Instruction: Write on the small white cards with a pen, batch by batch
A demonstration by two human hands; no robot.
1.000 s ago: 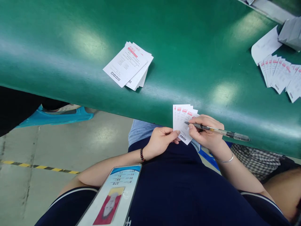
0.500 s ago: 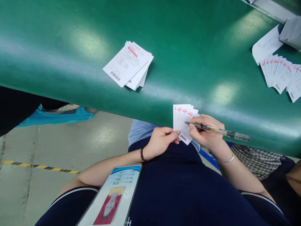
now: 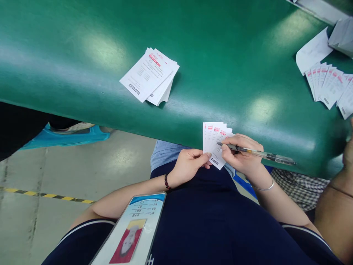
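Several white certificate cards with red print are fanned out at the table's near edge. My left hand is closed on their lower left corner, thumb on top. In my right hand is a pen with a clear barrel, gripped between thumb and fingers. Its dark tip points left and lies over the front card; whether it touches the paper I cannot tell. Farther up on the green table, left of my hands, is a loose stack of certificates.
At the right, another fan of cards lies below a blank white paper and a grey-white stack. Another person's arm reaches in at the right edge. A blue stool stands at the left below the table edge.
The other person's arm has come farther into view at the right edge. My hands, the pen and the held cards look almost unmoved.
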